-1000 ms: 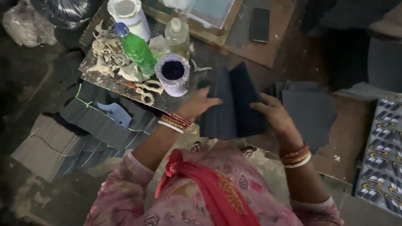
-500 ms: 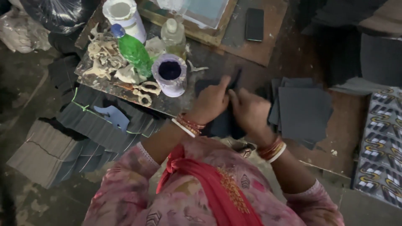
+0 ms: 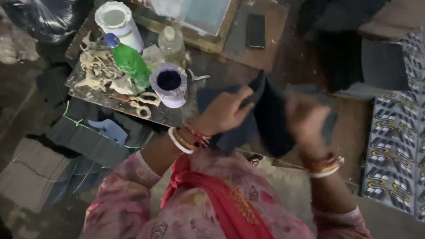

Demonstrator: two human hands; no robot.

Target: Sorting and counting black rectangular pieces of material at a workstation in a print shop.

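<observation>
Nearest the camera, at six o'clock, are the person's pink patterned sleeves and a red scarf [image 3: 212, 194] hanging down the chest. Just beyond, both forearms with bangles reach up to a dark sheet [image 3: 270, 117] lifted off the tabletop [image 3: 230, 57] near the centre. The left hand [image 3: 226, 110] is clenched on the sheet's left part, fingers curled over its upper edge. The right hand [image 3: 307, 119], at three o'clock from the left one, is blurred; it is against the sheet's right side, but I cannot tell whether it grips it. At nine o'clock from the hands, lower down, lie stacks of dark sheets [image 3: 84, 141] with a green thread across them and a pale blue cut piece [image 3: 108, 130] on top. At ten o'clock on the tabletop stands a purple-stained cup [image 3: 169, 84], with scissors [image 3: 144, 104] just beside it. Farther on at eleven o'clock lie a green bottle [image 3: 130, 62], a heap of pale scraps [image 3: 95, 66], a clear bottle [image 3: 171, 44] and a white jar [image 3: 117, 20]. At twelve o'clock a black phone [image 3: 255, 30] lies beside a wooden frame [image 3: 195, 17]. At three o'clock, printed patterned sheets [image 3: 394, 146] lie well apart.
</observation>
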